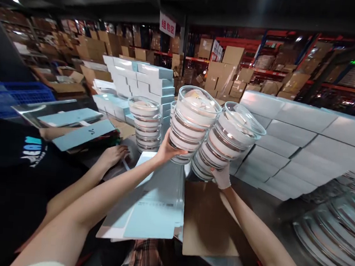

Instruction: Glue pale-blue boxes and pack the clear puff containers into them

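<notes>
Head view: left hand (167,148) and right hand (222,176) each grip 1 glass bowl stack (193,124), (227,141), stacks touching above the table edge (204,256).

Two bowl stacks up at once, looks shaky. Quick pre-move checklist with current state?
1. Left hand on the left stack of glass bowls: fingers wrap only its base. Ok, but low.
2. Right hand under the right stack of glass bowls: supports from below only. Not ok.
3. Right stack upright: it tilts right. Not ok.
4. The two stacks apart: they touch or nearly touch mid-height. Cannot tell.
5. Co-worker's hand away from the stacks: it rests on the table, left of them. Ok.
6. Set-down spot: flat blue cartons and brown cardboard lie below. Cannot tell.
</notes>
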Motion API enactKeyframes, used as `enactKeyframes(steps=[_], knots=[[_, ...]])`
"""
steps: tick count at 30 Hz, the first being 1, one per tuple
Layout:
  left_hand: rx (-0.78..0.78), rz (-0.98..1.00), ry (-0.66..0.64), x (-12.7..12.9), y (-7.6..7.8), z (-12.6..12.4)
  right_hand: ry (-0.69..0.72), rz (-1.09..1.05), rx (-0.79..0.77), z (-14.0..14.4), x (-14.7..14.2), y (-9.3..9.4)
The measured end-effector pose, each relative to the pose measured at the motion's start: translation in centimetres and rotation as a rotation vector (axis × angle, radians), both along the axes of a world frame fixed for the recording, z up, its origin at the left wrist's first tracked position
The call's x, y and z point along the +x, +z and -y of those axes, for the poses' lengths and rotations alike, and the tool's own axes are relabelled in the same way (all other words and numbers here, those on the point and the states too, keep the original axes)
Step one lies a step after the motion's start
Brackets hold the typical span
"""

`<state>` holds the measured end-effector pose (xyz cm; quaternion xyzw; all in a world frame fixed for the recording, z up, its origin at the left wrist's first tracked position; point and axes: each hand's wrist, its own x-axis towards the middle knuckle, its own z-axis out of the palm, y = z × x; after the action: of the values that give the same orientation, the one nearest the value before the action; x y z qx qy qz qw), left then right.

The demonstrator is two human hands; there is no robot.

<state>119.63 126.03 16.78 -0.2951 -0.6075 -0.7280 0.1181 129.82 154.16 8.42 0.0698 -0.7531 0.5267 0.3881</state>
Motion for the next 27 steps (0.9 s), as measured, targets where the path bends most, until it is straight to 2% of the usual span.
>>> enactKeyframes(steps=[3, 6, 13, 21, 27], knots=[[0.034, 0.067, 0.028, -3.5, -1.2, 0.9, 0.035, 0.030, 0.022, 0.9, -1.1, -1.2], [0.032, 0.115, 0.005, -5.9, -2.3, 1.8, 0.053, 0.068, 0.059, 1.4, -1.3, -2.2], [0.039, 0.161, 0.009, -7.2, -4.0, 3.0, 0.041, 0.071, 0.124, 1.8, -0.8, -2.6], [0.070, 0.220, 0.097, -8.9, -3.9, 3.6, 0.134, 0.107, 0.162, 1.9, -0.4, -3.0], [0.082, 0.215, 0.140, -10.0, -3.4, 3.4, 0.183, 0.121, 0.130, 1.6, -2.1, -3.9]])
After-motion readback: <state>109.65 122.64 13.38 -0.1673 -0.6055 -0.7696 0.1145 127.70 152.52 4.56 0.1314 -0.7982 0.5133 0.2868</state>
